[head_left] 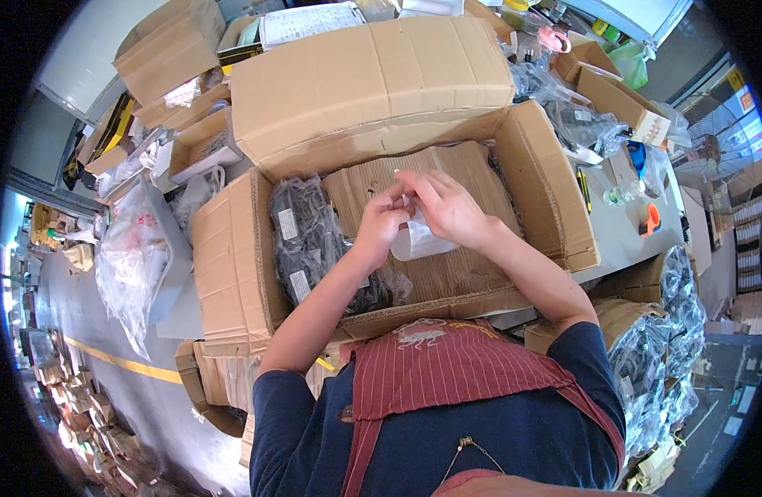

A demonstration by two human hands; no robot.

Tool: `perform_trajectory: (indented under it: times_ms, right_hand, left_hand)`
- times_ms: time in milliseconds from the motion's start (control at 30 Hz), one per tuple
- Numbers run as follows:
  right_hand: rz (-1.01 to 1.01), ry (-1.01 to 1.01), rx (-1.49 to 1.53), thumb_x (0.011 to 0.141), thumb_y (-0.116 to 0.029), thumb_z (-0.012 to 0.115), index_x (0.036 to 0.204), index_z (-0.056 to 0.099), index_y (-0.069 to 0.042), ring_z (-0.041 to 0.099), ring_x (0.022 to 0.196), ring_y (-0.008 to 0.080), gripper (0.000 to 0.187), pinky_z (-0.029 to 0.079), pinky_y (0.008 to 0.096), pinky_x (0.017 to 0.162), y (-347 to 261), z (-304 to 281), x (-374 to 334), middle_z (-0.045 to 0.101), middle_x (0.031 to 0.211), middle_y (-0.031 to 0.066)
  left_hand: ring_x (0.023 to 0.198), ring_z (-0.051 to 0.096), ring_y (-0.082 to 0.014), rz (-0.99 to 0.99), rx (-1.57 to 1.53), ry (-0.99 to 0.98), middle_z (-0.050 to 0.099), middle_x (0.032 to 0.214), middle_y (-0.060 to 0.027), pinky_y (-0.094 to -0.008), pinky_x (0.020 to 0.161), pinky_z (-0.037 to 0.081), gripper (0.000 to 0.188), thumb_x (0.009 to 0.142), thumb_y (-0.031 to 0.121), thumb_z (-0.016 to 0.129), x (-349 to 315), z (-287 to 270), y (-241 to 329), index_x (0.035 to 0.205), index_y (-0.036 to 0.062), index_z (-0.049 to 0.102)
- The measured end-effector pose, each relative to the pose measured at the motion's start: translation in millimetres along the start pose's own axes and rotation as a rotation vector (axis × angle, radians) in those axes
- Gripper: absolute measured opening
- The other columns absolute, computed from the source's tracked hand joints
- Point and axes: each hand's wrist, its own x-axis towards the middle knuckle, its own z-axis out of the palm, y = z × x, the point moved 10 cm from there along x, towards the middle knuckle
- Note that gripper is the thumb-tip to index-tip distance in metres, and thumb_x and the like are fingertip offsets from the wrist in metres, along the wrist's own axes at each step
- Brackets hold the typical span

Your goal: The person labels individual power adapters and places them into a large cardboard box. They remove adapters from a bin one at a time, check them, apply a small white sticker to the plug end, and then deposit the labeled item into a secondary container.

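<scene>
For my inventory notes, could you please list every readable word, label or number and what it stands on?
None is legible.
White labels on wrapped packages: too small.
Red print on clear plastic bag: blurred.
Yellow print on maroon apron: unreadable.
Writing on white sheet: too small.
Red print on right-hand carton: too small.

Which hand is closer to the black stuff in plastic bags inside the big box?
The left. The left hand is just right of the bagged black things; the right hand is farther right, over the brown cardboard.
</scene>
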Motion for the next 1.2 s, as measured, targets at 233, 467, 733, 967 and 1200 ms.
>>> perform_trajectory:
  times_ms: [233, 467, 733, 967, 1200]
  right_hand:
    - [0.19, 0.206, 0.221, 0.083, 0.008, 0.063, 0.129, 0.05, -0.001, 0.066, 0.09, 0.0213, 0.049, 0.052, 0.0347, 0.083, 19, -37, 2, 0.065, 0.093, 0.0104]
    - [0.496, 0.335, 0.794, 0.087, 0.004, 0.065, 0.128, 0.049, -0.003, 0.063, 0.086, 0.0116, 0.044, 0.05, 0.0263, 0.08, 58, -42, -17, 0.067, 0.092, 0.0049]
    - [0.545, 0.382, 0.87, 0.089, 0.0, 0.063, 0.126, 0.053, -0.004, 0.058, 0.089, 0.0095, 0.039, 0.047, 0.0234, 0.081, 72, -53, -21, 0.063, 0.096, 0.0029]
    - [0.503, 0.371, 0.858, 0.091, 0.003, 0.059, 0.126, 0.049, -0.002, 0.061, 0.084, 0.0109, 0.037, 0.051, 0.0254, 0.076, 77, -44, -19, 0.063, 0.096, 0.0059]
    - [0.476, 0.437, 0.835, 0.091, 0.005, 0.058, 0.128, 0.049, -0.003, 0.063, 0.08, 0.0121, 0.038, 0.053, 0.0267, 0.073, 85, -57, -23, 0.064, 0.096, 0.0071]
  left_hand:
    - [0.099, 0.064, -0.0177, -0.076, -0.06, 0.119, 0.066, 0.108, -0.0078, -0.0317, 0.087, 0.05, 0.037, 0.091, 0.006, 0.057, 5, -23, -13, 0.127, -0.0023, 0.057]
    - [0.117, 0.06, -0.0238, -0.178, -0.275, -0.264, 0.063, 0.125, -0.0134, -0.0334, 0.103, 0.044, 0.036, 0.092, 0.014, 0.063, 3, 14, -54, 0.124, -0.0032, 0.057]
    - [0.127, 0.048, -0.0437, 0.286, 1.943, 0.653, 0.047, 0.141, -0.0259, -0.0569, 0.099, 0.046, 0.06, 0.082, 0.018, 0.062, -11, -96, 89, 0.136, -0.0028, 0.044]
    - [0.117, 0.044, -0.0499, -0.061, 1.825, 0.746, 0.051, 0.121, -0.0283, -0.0532, 0.093, 0.049, 0.061, 0.072, 0.008, 0.069, -9, -201, 51, 0.127, -0.0074, 0.045]
    - [0.116, 0.048, -0.0397, 0.789, 1.692, 0.405, 0.056, 0.12, -0.0153, -0.0499, 0.1, 0.043, 0.054, 0.072, -0.006, 0.057, -68, -34, 123, 0.125, 0.004, 0.055]
